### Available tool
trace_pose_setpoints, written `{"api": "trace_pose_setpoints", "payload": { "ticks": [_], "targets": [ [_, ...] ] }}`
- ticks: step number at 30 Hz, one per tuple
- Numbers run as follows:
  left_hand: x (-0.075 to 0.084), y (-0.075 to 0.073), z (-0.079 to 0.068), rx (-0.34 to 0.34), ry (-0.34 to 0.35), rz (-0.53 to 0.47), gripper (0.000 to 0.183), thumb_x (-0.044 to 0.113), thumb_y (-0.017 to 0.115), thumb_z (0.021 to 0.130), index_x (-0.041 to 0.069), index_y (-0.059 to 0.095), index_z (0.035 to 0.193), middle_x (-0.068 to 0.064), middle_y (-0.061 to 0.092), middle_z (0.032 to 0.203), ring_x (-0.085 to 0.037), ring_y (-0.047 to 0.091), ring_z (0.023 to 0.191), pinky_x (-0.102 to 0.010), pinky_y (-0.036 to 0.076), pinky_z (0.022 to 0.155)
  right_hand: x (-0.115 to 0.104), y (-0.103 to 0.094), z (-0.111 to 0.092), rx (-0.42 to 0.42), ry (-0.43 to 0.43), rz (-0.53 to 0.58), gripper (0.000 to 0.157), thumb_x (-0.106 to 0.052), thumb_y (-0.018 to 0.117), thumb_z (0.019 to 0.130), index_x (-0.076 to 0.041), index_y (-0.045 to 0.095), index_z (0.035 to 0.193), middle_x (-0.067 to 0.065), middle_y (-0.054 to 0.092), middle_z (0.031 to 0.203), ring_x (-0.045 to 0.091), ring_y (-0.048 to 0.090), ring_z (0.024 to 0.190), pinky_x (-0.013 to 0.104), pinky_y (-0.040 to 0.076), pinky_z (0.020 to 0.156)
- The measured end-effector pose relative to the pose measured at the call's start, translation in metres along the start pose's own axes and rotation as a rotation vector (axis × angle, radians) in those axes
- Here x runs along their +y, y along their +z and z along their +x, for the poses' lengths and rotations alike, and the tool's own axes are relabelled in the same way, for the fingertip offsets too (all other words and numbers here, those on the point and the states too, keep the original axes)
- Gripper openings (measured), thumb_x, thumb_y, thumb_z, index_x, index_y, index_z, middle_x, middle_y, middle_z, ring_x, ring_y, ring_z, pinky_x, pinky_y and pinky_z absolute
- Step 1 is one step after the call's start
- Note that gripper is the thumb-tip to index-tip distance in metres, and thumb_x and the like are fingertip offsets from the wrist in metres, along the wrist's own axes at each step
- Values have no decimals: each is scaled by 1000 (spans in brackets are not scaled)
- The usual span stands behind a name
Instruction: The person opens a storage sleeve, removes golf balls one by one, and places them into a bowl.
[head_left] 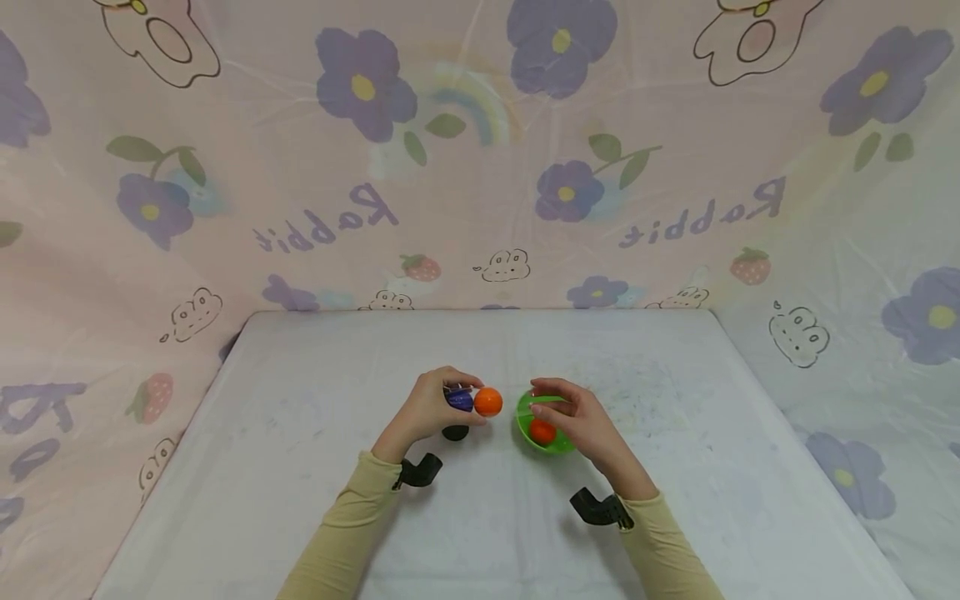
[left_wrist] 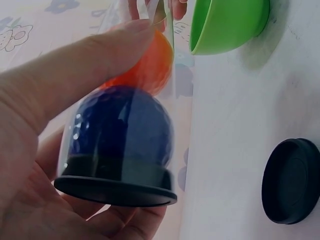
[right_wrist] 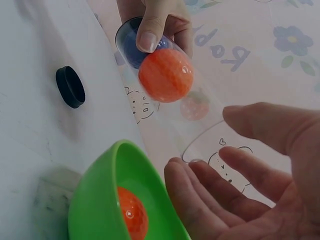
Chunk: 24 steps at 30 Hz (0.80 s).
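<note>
One clear tube [right_wrist: 176,114], gripped in the left hand [head_left: 427,408], points its open end toward the loosely parted fingers of the right hand [head_left: 581,419].

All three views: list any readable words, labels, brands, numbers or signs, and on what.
"Rabbit", mirrored: patterned backdrop, left of centre, head view.
"Rabbit", mirrored: same backdrop, right of centre.
Partial lettering: backdrop, far left, head view; cut off, not fully readable.
Partial lettering: backdrop, right wrist view; incomplete.
None readable: clear tube, blue ball, green bowl, loose black cap.
</note>
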<state>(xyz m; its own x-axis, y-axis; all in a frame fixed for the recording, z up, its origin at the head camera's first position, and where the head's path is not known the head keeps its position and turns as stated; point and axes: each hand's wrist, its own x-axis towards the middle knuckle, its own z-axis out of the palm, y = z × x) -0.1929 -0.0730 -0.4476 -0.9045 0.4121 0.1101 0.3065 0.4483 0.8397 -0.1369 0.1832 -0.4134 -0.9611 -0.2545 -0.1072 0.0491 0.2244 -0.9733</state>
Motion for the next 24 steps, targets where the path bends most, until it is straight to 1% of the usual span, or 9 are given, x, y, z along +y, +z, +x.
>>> {"api": "trace_pose_setpoints", "payload": {
  "ticks": [4, 8, 12, 15, 20, 24],
  "targets": [
    [0, 0, -2, -5, 14, -10, 50, 32, 91, 62, 19, 72, 106, -2, 65, 106, -17, 56, 94, -38, 48, 84, 1, 0, 0, -7, -1, 8, 44, -10, 63, 93, -2, 51, 134, 23, 52, 131, 35, 56, 114, 31, 50, 89],
    [0, -1, -2, -5, 17, -10, 50, 33, 91, 62, 19, 72, 106, 2, 64, 104, -16, 56, 94, -37, 48, 84, 2, 0, 1, -9, -11, 11, 43, -10, 63, 93, -1, 51, 134, 23, 52, 131, 34, 57, 114, 30, 50, 88],
    [1, -2, -1, 0, 17, -10, 49, 28, 92, 61, 19, 72, 105, 5, 63, 101, -16, 57, 94, -36, 49, 85, 2, 0, 1, -9, -20, 14, 43, -9, 63, 93, -1, 51, 133, 24, 52, 131, 37, 56, 114, 29, 50, 88],
    [2, -2, 0, 3, 17, -7, 49, 25, 92, 61, 19, 72, 105, 4, 62, 100, -16, 57, 94, -36, 49, 84, 4, 0, 2, -9, -10, 22, 43, -9, 64, 93, -1, 52, 133, 24, 51, 131, 40, 55, 114, 29, 50, 88],
    [4, -3, 2, 1, 16, 4, 47, 26, 92, 61, 20, 73, 103, 5, 60, 97, -17, 55, 93, -36, 49, 83, 18, -1, 9, -17, 7, 59, 44, -9, 63, 93, -1, 50, 135, 26, 49, 132, 42, 54, 115, 35, 48, 91],
    [6, -5, 2, -3, 17, 18, 47, 25, 92, 61, 20, 73, 103, 6, 60, 96, -18, 55, 94, -35, 48, 82, 30, -1, 13, -11, 6, 82, 45, -11, 64, 93, -4, 50, 135, 23, 51, 132, 39, 54, 116, 33, 48, 92]
  ]
}}
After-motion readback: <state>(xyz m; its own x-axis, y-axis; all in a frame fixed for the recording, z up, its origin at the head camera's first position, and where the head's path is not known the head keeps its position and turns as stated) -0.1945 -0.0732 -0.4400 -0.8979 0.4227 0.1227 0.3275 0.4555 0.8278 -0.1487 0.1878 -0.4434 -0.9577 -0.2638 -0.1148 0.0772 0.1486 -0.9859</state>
